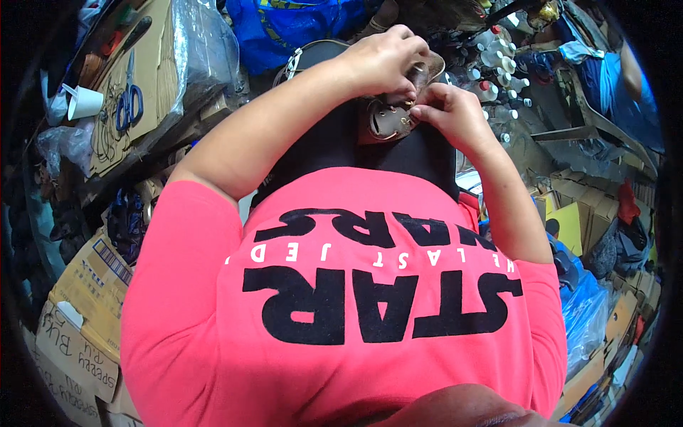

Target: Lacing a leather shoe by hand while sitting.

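Note:
Above my lap, both hands work at a brown leather shoe (390, 122), which has small holes and a dark slit in its near end. My left hand (388, 60) curls over its far side, fingers closed on the leather. From the right, my right hand (452, 114) pinches at the shoe's edge with thumb and forefinger. A thin light strand, perhaps a lace or thread, shows near the fingertips. The far part of the shoe is partly hidden behind my left fingers. Underneath are my dark-clothed legs (331, 146).
At the left, blue-handled scissors (129, 107) and a white cup (83, 102) lie on stacked cardboard (153, 85). A blue bag (284, 28) stands ahead. Several plastic bottles (498, 60) are at the far right. Cardboard boxes (89, 299) sit at the lower left, blue plastic (587, 313) at the right.

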A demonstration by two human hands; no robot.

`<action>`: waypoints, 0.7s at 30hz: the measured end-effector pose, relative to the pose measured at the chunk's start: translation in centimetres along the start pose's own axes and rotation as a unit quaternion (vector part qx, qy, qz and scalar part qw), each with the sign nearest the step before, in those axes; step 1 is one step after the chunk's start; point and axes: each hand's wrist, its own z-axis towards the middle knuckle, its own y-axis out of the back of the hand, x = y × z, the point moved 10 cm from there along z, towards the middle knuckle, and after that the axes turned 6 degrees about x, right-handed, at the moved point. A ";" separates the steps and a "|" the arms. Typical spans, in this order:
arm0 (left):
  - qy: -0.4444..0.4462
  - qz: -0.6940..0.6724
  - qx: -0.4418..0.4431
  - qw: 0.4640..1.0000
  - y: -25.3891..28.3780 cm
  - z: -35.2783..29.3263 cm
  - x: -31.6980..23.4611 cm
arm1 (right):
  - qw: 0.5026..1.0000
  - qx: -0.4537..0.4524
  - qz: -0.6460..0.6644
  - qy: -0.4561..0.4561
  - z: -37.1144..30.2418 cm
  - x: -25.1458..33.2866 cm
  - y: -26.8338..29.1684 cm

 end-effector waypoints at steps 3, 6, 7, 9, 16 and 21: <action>0.042 0.023 -0.051 0.998 1.7 -3.8 -0.6 | 0.960 -0.017 0.281 0.012 -0.1 -2.9 0.5; 0.132 -0.013 0.145 0.980 0.4 -7.5 0.9 | 0.991 -0.027 0.042 0.123 -1.5 -1.9 1.0; 0.106 -0.010 0.161 0.981 0.5 -8.5 1.6 | 0.991 -0.031 0.022 0.128 -2.0 -0.8 0.8; 0.171 -0.075 0.154 0.970 2.0 -10.7 4.3 | 0.988 -0.050 -0.021 0.147 -2.5 0.4 0.8; 0.155 -0.460 -0.233 0.843 10.1 -9.9 6.0 | 0.747 -0.265 0.606 0.064 0.4 -10.1 3.3; -0.117 -0.829 -0.139 0.528 7.2 -5.7 2.0 | 0.489 0.018 0.861 0.137 0.0 -4.3 -0.2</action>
